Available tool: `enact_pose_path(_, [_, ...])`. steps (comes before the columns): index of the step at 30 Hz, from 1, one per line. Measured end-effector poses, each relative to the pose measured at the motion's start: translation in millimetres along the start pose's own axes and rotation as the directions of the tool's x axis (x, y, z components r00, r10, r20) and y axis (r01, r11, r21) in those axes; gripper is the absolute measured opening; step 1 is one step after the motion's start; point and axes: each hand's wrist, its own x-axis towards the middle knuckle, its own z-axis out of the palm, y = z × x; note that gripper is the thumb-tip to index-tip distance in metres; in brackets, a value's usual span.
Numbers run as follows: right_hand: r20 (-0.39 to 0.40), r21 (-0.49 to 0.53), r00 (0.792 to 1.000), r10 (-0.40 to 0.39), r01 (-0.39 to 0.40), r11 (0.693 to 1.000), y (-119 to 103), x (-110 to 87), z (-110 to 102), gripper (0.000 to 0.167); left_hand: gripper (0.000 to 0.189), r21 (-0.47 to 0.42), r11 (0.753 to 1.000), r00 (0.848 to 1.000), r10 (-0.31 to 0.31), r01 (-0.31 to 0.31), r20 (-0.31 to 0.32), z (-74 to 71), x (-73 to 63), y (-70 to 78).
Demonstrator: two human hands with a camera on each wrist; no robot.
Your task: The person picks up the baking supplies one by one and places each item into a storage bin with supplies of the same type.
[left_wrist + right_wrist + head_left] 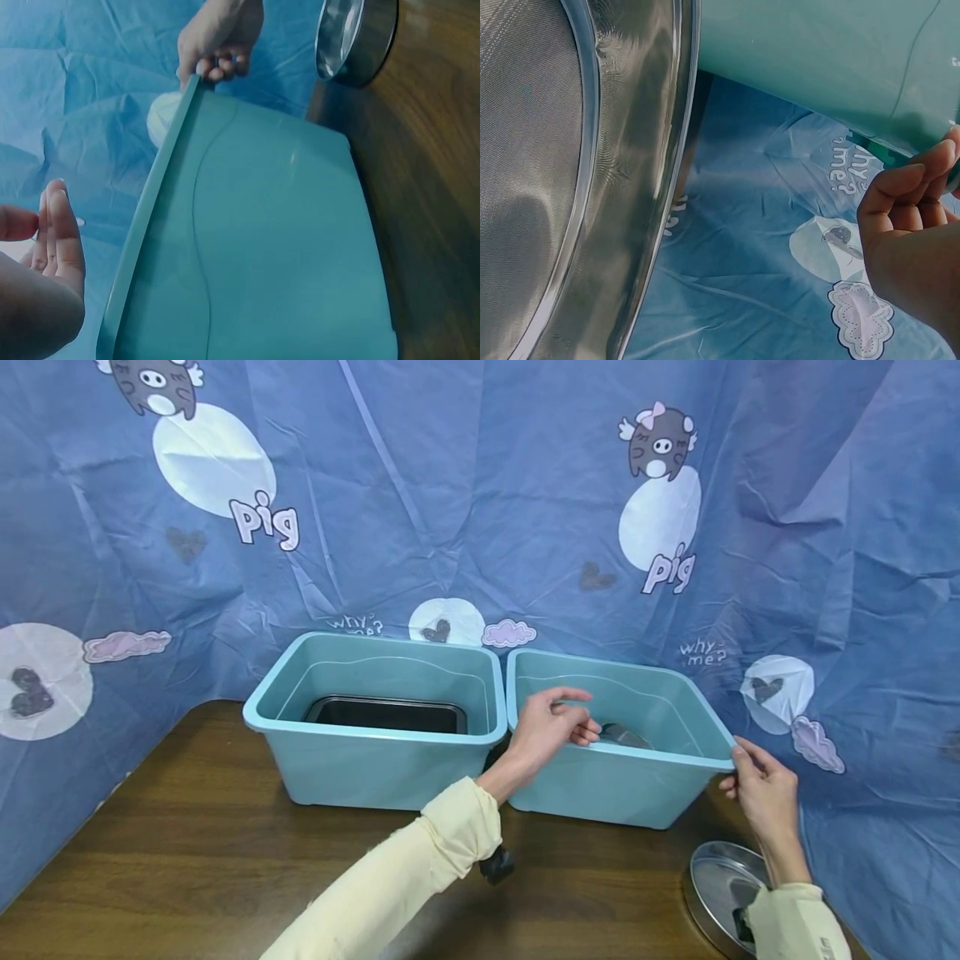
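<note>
A light teal plastic bin (600,785) stands on the right, its front rim facing me. My right hand (768,789) pinches the rim at the bin's right front corner between thumb and fingers, as the right wrist view also shows. Over the front rim hovers my left hand (551,722), fingers loosely bent, with nothing held; in the left wrist view its fingers (64,240) stand apart from the rim. Inside this bin lies a dark grey, shiny thing (626,737), mostly hidden by the front wall.
A second teal bin (375,768) stands to the left with a black rectangular pan (386,714) in it. Near my right forearm a round metal mesh sieve (701,893) rests on the wooden table (187,852). Blue printed cloth (480,485) hangs behind.
</note>
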Motion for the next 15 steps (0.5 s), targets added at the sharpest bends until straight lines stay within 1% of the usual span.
enact_pose_path(4, [0.0,-0.01,1.0,0.001,-0.001,1.0,-0.6,-1.0,-0.5,0.04,0.027,-0.017,1.0,1.0,0.007,-0.006,0.026,4.7,-5.8,-0.1])
enact_pose_path(9, [0.003,-0.014,1.0,0.001,-0.001,1.0,-0.4,0.1,-1.2,0.04,0.024,-0.016,1.0,0.998,0.02,-0.019,0.067,10.4,-12.0,-1.3])
enact_pose_path(12, [0.001,-0.028,1.0,-0.001,0.001,1.0,-0.2,0.2,-0.7,0.04,0.022,-0.013,1.0,0.996,0.024,-0.023,0.081,13.5,-15.3,-2.8])
enact_pose_path(15, [0.003,-0.019,1.0,0.006,-0.006,1.0,-0.3,0.6,-0.4,0.04,0.02,-0.003,1.0,0.995,0.03,-0.03,0.1,15.5,-19.0,-4.3])
